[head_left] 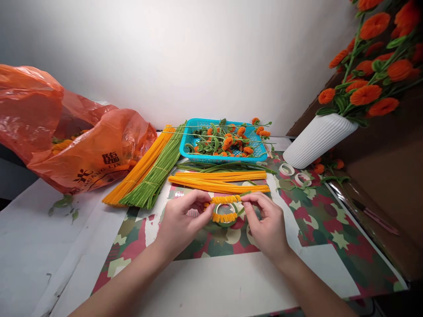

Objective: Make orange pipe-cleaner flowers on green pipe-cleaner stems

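Between my two hands is a coiled orange-yellow pipe cleaner (pixel 226 199), bent so that one row runs above another. My left hand (pixel 185 216) pinches it at the bend on the left. The thumb and forefinger of my right hand (pixel 265 219) are closed on the right end of its upper row. Behind and below it lies a roll of green tape (pixel 226 223), partly covered by the coil. Just beyond my hands, straight yellow pipe cleaners (pixel 220 187) lie in loose bunches on the table.
A blue basket (pixel 224 158) holds orange flowers with green stems. Left of it are bundles of yellow (pixel 139 169) and green pipe cleaners (pixel 155 169), then an orange plastic bag (pixel 95 149). A white ribbed vase (pixel 319 138) of orange flowers leans at right, near white tape rolls (pixel 287 170).
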Tool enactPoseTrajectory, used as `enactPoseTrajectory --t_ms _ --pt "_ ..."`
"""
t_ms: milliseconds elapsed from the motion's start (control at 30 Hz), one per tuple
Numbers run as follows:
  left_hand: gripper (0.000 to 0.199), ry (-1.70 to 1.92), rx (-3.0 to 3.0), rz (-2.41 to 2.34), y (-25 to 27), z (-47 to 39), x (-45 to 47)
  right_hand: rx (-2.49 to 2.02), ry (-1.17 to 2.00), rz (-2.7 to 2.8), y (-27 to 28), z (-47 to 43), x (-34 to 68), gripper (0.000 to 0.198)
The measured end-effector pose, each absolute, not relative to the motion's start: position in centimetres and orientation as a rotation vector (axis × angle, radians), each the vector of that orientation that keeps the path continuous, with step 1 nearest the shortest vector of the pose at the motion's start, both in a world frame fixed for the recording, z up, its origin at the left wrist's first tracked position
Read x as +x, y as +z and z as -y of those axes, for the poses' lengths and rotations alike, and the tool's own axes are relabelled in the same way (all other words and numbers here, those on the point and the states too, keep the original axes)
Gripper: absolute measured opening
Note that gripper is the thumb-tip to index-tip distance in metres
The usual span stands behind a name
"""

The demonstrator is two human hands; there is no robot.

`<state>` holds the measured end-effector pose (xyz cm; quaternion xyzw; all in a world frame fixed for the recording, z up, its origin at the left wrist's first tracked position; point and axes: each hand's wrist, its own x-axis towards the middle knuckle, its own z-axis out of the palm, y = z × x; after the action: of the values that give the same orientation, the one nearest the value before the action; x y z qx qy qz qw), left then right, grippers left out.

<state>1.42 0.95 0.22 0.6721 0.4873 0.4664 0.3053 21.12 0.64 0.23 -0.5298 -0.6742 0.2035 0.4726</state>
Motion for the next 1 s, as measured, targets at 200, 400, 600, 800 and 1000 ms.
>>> enactPoseTrajectory --t_ms 200,400,600,800,1000 --pt "0.001 1.150 1.789 -1.293 0.48 -1.01 1.28 -1.311 0.530 1.638 0.37 -0.55 21.07 0.012" --pt "0.006 1.015 1.830 -1.233 1.12 -1.35 1.07 -1.298 0.556 1.663 0.50 -0.58 21.24 0.012" --pt "0.004 0.937 1.752 -1.171 0.98 -1.31 0.82 -1.263 0.545 1.749 0.50 -0.73 21.33 0.015" --pt "0.013 0.991 1.763 -1.172 0.81 -1.36 0.80 -1.248 0.545 1.791 0.39 -0.91 21.31 0.015" --pt "0.013 0.946 1.921 -1.206 1.01 -1.35 0.75 -1.249 0.609 1.804 0.30 -0.93 21.33 0.016"
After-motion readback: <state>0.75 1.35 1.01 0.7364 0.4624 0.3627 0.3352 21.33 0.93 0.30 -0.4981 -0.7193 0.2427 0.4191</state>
